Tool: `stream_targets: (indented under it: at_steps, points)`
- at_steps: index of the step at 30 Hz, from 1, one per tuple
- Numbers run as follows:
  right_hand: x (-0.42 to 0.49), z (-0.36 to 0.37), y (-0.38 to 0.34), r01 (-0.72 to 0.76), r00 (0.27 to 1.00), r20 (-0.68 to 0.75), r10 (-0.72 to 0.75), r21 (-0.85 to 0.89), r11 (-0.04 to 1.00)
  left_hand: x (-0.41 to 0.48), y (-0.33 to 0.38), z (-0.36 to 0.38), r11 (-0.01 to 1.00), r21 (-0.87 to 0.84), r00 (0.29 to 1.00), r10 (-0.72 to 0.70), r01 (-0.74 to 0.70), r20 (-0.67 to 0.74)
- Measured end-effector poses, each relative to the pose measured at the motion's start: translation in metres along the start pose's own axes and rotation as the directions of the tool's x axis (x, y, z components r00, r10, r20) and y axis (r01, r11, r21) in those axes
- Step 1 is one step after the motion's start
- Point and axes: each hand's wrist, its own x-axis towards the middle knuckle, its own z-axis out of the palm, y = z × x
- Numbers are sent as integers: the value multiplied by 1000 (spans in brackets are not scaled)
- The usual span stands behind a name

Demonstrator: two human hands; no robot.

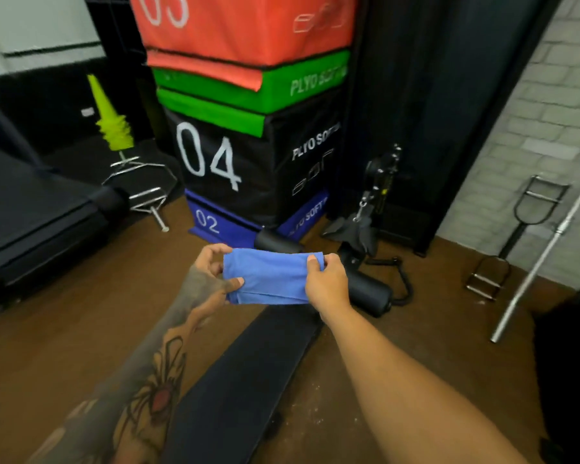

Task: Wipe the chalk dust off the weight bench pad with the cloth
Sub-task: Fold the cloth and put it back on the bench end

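1. We hold the blue cloth [271, 276] stretched between both hands, above the far end of the bench pad [248, 380] and clear of it — not yet touching.
2. Our left hand [211, 272] pinches the cloth's 9 o'clock edge, thumb on the near face and fingers curled behind. Our right hand [327, 283] pinches the 3 o'clock edge in the same manner. Both grips are closed on fabric, with nothing else held.
3. The cloth looks folded into a flat band, several layers thick. We judge this to be the folding step, ahead of any wiping.
4. The pad runs from 6 o'clock in the view up toward 12 o'clock, dark and narrow. Pale specks lie on the brown floor [315, 406] just beside its right edge; on the pad itself we cannot make out dust clearly.
5. To do it well, we should square the fold so a clean, flat face points down, then lay it on the pad under one flat palm.
6. Long strokes along the pad's length — one direction only — should carry dust off the end and not smear it.
7. Beyond the pad at 12 o'clock stand the stacked plyo boxes [235, 155]; a dark foam roller [370, 291] lies at about 2 o'clock of the cloth.
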Motion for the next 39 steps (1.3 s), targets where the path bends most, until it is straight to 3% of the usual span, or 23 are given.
stream_targets:
  at_steps: [5,10,15,24,30,39]
  points:
    - [49,-69,-8,-29,994,-106,29,7,1000,49,41,71,967,223,987,101,-127,124]
    - [89,-123,5,-78,974,-212,77,0,997,94,59,139,931,293,946,125,-215,298]
    - [120,-149,43,-155,938,-310,154,21,988,139,34,197,906,365,933,79,-214,351]
    - [184,-143,123,-385,852,-385,356,3,923,204,-59,279,856,488,921,-37,-171,387]
    - [230,-120,185,-517,810,-364,460,-71,853,242,-126,295,819,558,913,-118,-132,390]
    - [247,-92,223,-559,798,-362,481,-150,815,268,-162,300,746,609,880,-65,-270,470]
